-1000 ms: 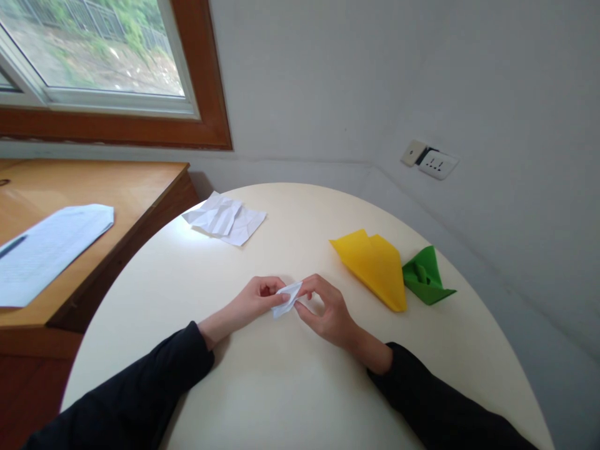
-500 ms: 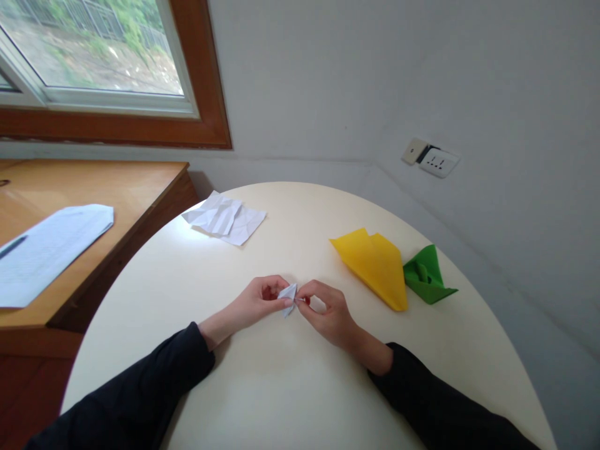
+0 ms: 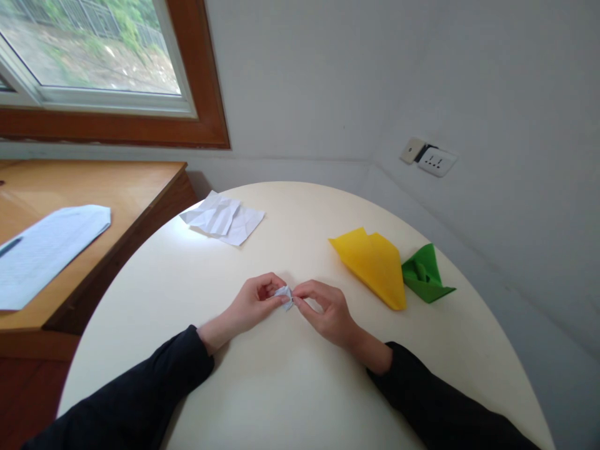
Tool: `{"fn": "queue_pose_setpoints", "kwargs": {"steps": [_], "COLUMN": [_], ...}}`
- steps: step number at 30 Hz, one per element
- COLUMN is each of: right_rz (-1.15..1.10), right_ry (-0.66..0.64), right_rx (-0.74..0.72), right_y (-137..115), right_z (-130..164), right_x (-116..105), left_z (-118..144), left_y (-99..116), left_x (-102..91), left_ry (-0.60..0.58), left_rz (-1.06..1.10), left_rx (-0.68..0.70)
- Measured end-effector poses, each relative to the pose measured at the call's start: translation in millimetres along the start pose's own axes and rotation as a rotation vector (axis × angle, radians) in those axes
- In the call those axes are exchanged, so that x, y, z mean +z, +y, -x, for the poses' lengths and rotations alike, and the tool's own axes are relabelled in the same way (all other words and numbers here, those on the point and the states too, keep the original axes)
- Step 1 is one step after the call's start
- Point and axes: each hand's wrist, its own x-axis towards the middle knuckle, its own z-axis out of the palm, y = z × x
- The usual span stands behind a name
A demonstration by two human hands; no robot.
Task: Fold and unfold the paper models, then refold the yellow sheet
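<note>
A small folded white paper (image 3: 285, 299) is held above the middle of the round table. My left hand (image 3: 255, 302) pinches its left side between thumb and fingers. From the other side, my right hand (image 3: 327, 311) grips the paper's right edge with thumb and forefinger pressed together. The fingertips cover much of the paper, so its exact folded shape is hard to make out.
Creased white sheets (image 3: 225, 219) lie at the table's far left. To the right are a folded yellow paper (image 3: 372, 269) and a folded green paper (image 3: 427, 275), touching. A wooden desk (image 3: 135, 187) on the left bears papers (image 3: 56, 250) and a pen (image 3: 10, 246).
The folded white paper has turned a little and less of it shows between my fingers. My right fingertips have shifted slightly left, closer to my left hand. The view has moved slightly.
</note>
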Motion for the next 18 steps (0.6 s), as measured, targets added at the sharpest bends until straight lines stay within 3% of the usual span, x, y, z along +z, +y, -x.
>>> {"fn": "queue_pose_setpoints", "kwargs": {"steps": [6, 18], "right_rz": [-0.078, -0.033], "right_ry": [0.007, 0.015], "right_rx": [0.089, -0.049], "right_y": [6.4, 2.0], "right_z": [3.7, -2.8], "right_x": [3.8, 3.0], "left_z": [0.1, 0.3], "left_y": [1.7, -2.1], "left_x": [0.4, -2.9], "left_ry": [0.009, -0.045], "left_rz": [-0.003, -0.044], "left_rx": [0.004, 0.114]}}
